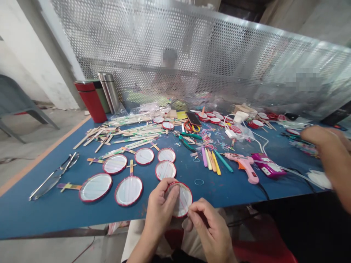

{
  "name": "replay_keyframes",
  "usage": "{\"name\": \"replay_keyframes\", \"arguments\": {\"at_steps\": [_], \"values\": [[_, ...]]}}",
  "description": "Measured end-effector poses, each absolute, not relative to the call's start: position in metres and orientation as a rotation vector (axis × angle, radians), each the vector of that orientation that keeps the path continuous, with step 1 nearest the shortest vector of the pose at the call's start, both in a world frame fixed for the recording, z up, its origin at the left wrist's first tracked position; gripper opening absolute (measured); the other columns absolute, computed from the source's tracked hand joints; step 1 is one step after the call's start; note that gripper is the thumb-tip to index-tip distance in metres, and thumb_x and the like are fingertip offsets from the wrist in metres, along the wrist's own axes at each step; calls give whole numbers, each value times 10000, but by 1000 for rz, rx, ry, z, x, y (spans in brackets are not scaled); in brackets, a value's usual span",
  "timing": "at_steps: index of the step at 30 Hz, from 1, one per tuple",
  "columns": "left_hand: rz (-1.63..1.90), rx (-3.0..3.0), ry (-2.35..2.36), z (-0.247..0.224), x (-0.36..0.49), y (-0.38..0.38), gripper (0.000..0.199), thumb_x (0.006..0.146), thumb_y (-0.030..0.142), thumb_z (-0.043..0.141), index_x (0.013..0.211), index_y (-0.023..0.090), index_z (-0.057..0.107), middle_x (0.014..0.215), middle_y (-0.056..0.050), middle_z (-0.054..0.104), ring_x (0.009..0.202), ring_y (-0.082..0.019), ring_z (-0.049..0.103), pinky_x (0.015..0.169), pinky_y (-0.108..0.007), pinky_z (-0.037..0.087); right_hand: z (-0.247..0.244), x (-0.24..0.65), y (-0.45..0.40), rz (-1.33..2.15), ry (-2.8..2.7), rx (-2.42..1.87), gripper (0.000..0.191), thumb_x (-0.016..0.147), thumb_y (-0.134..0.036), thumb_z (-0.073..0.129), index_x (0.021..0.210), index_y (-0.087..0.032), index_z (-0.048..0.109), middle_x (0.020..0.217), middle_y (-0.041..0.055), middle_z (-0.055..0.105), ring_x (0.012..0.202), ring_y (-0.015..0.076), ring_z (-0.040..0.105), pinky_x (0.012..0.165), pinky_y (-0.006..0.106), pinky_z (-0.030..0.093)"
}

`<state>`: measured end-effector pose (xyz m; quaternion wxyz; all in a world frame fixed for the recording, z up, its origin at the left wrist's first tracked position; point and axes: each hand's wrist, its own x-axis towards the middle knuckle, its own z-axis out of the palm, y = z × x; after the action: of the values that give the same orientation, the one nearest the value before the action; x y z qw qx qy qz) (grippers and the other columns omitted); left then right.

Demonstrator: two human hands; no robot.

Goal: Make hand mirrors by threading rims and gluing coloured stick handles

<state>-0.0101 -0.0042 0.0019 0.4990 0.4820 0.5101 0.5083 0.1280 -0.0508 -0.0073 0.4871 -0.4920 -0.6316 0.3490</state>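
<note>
My left hand (163,202) holds a round white disc with a red rim (184,199), thumb on its face and fingers behind the edge. At the disc's lower right edge, my right hand (207,226) has its thumb and forefinger pinched together; whatever is between them is too small to make out. Just beyond lies another red-rimmed disc (165,170) without a visible stick. To the left lie several similar discs with short coloured sticks, among them a near one (128,190) and a far-left one (95,187).
A pink glue gun (245,166), purple power strip (267,166) and coloured glue sticks (210,160) lie right. Wooden sticks (134,133), glasses (56,175) and a red flask (91,101) are left. Another person's arm (326,153) reaches in at right. A perforated metal screen (137,47) stands behind.
</note>
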Motion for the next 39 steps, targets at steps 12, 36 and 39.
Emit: {"name": "replay_keyframes", "arguments": {"at_steps": [12, 36, 39], "values": [[1257, 1204, 1248, 0, -10, -3, 199, 801, 361, 571, 821, 173, 631, 656, 12, 600, 573, -118, 498, 525, -194, 411, -9, 131, -48, 902, -1438, -1202, 216, 918, -295, 546, 733, -195, 598, 624, -7, 627, 571, 108, 610, 580, 182, 464], [1226, 1438, 1273, 4, -14, -6, 227, 820, 278, 541, 1015, 191, 617, 816, -7, 707, 686, -150, 622, 661, -238, 477, 1, 127, -21, 632, -1554, -1282, 139, 890, -303, 549, 924, -198, 633, 850, 38, 693, 755, 154, 666, 677, 208, 525], [1212, 1475, 1228, 6, -15, -7, 207, 843, 295, 524, 987, 189, 629, 836, -18, 711, 724, -160, 633, 677, -241, 479, 4, 127, -17, 679, -1607, -1290, 138, 895, -296, 549, 923, -193, 636, 829, 33, 696, 738, 149, 659, 663, 199, 511]]}}
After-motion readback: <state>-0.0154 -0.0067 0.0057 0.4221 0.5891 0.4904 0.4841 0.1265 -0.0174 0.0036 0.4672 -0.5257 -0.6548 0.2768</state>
